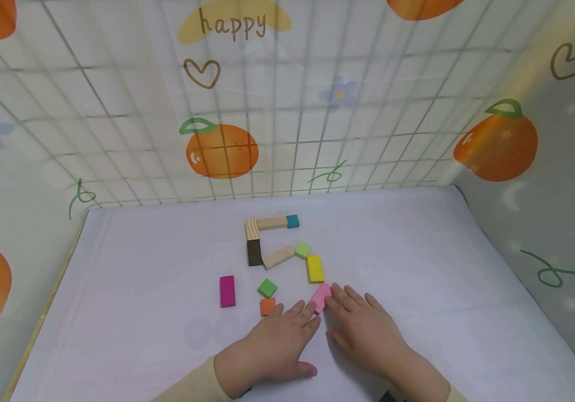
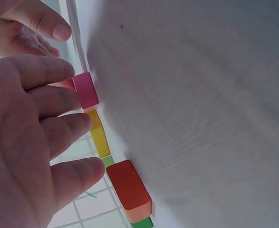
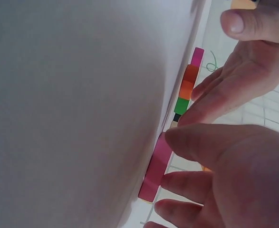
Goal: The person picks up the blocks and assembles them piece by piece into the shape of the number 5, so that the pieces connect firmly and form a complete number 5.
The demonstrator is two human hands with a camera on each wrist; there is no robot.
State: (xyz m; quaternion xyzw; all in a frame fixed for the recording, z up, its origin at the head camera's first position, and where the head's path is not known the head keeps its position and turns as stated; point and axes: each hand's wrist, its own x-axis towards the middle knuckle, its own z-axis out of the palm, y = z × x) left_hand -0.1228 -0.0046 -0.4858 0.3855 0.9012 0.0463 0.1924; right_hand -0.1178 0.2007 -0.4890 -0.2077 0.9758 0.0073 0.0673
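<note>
A pink block lies slanted on the white tabletop, just below a yellow block. My left hand has its fingers spread, fingertips right at the pink block's lower left end. On the other side, my right hand is at the block's upper right edge with fingers extended. In the left wrist view the left fingers reach up to the pink block's end. The right wrist view shows the pink block beside the right thumb and fingers. An orange block sits close to the left fingertips.
Natural, striped, black and blue-ended blocks form a bent line further back, continued by a plain block and a light green one. A green block and a magenta block lie to the left. A grid-backed curtain stands behind.
</note>
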